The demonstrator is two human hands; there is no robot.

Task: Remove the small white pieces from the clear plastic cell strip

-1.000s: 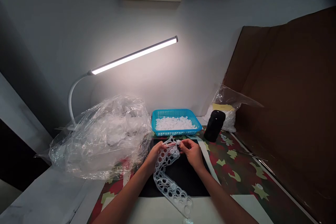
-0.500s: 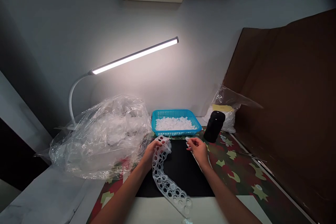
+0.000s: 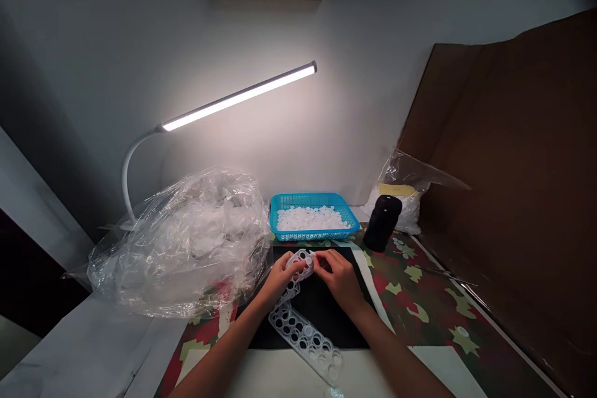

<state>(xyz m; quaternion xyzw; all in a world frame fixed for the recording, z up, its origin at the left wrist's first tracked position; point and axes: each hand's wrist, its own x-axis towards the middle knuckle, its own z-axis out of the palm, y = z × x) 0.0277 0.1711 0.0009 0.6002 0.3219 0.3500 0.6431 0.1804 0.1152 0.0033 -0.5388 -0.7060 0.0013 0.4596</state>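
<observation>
A translucent plastic strip [image 3: 308,331] with rows of round holes curves up from the white board's edge across a black mat [image 3: 321,317]. My left hand [image 3: 280,278] is closed on its upper end, the thumb lying across the holes. My right hand [image 3: 339,275] meets that end from the right, its thumb and forefinger pinched at the strip's edge. Whatever small white piece sits in this pinch is mostly hidden by the fingertips. Behind both hands stands a blue basket [image 3: 317,235] of small white plastic pieces [image 3: 312,219].
Crumpled clear plastic bags [image 3: 186,249] fill the left side under a lit lamp [image 3: 242,96]. To the right are a black jar-like container [image 3: 383,222], a bag of white pieces [image 3: 410,211] and a tall cardboard sheet [image 3: 504,168]. A camouflage cloth [image 3: 420,298] covers the table.
My right hand has moved left with the small white piece to the strip's upper end. My left hand has shifted slightly right and turned that end towards it.
</observation>
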